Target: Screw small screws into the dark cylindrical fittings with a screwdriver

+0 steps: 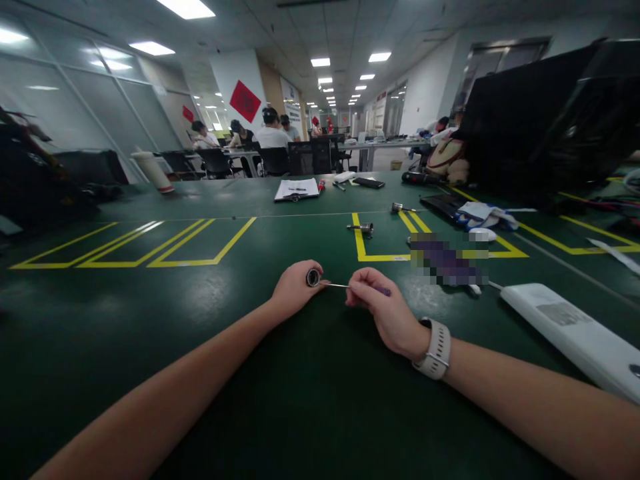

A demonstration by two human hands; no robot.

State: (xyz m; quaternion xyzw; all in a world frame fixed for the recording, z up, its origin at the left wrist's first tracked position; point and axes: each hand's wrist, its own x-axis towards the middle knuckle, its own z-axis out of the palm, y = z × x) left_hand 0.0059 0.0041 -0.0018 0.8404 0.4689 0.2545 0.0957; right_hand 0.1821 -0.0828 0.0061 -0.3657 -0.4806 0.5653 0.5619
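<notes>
A small cylindrical metal part point(313, 277) sits above the green table point(220, 373), gripped in the left hand's point(297, 285) fingers. The right hand point(376, 301) grips a screwdriver point(340, 285), its shaft reaching to the part. Beyond them, a similar metal piece point(367, 229) lies by yellow tape point(358, 241).

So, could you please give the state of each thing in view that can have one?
Left hand, closed on metal cylinder
Metal cylinder, held, open end showing
Right hand, closed on screwdriver
Screwdriver, held, shaft toward cylinder
Watch strap, fastened
Ceiling lights, lit
Near metal part, lying
Far metal part, lying
Paper sheets, flat
</notes>
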